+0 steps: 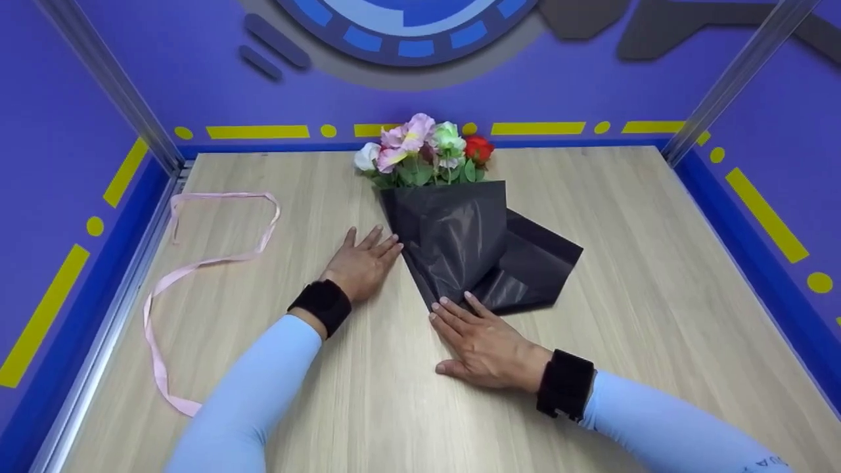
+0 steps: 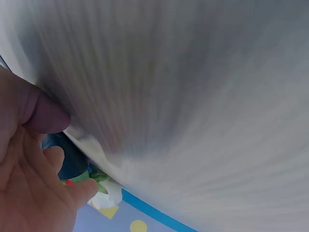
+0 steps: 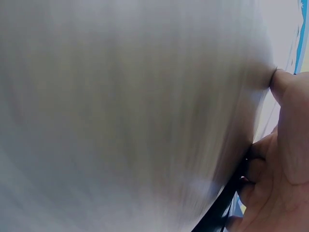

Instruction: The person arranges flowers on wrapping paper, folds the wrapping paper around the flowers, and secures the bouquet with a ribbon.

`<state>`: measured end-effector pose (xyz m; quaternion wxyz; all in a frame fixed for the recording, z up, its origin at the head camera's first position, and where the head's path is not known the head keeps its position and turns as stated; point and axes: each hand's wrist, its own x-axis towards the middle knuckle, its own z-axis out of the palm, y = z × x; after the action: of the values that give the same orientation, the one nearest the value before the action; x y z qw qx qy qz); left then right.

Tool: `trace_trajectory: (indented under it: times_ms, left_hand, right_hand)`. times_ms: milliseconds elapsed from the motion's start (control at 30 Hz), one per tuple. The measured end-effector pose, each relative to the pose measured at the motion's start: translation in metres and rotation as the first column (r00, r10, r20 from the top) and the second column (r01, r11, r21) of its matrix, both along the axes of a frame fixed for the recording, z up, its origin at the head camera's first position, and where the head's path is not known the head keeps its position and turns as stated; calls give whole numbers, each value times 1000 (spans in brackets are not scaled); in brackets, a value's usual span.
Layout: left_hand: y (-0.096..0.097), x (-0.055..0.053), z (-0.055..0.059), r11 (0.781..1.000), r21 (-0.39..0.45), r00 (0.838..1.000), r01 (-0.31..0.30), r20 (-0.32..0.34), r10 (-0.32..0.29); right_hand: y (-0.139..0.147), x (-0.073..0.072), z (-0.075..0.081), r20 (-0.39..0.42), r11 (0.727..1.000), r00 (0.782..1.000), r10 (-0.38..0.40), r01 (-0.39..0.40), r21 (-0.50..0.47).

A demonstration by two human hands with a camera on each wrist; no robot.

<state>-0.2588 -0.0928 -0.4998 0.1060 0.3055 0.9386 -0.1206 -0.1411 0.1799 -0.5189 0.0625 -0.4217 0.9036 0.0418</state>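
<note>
A bouquet of flowers (image 1: 417, 141) in pink, white, green and red lies on the table, its heads toward the back wall. Black wrapping paper (image 1: 453, 230) is folded around the stems, which are hidden, and a loose flap (image 1: 535, 269) spreads to the right. Along the paper's left edge, my left hand (image 1: 363, 264) lies with fingers spread, fingertips right at the fold. My right hand (image 1: 486, 345) rests flat by the narrow lower end, fingertips on the paper. In the left wrist view, a white flower (image 2: 107, 195) shows past the left fingers (image 2: 84, 192).
A pink ribbon (image 1: 197, 264) lies in loose curves on the left side of the wooden table (image 1: 657, 315). Blue-purple panels (image 1: 420, 98) with yellow marks stand at the back and both sides, joined by metal posts (image 1: 729, 79) at the corners.
</note>
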Motion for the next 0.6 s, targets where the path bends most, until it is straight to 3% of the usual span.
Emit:
trace_trajectory:
  times_ms: [333, 600]
  left_hand:
    - [3, 4, -8, 990, 143, 1000, 19, 20, -22]
    - [5, 4, -7, 995, 102, 998, 2, 69, -10]
  right_hand:
    - [0, 6, -3, 26, 1000, 1000, 16, -16, -5]
    - [4, 7, -1, 17, 1000, 1000, 5, -5, -1]
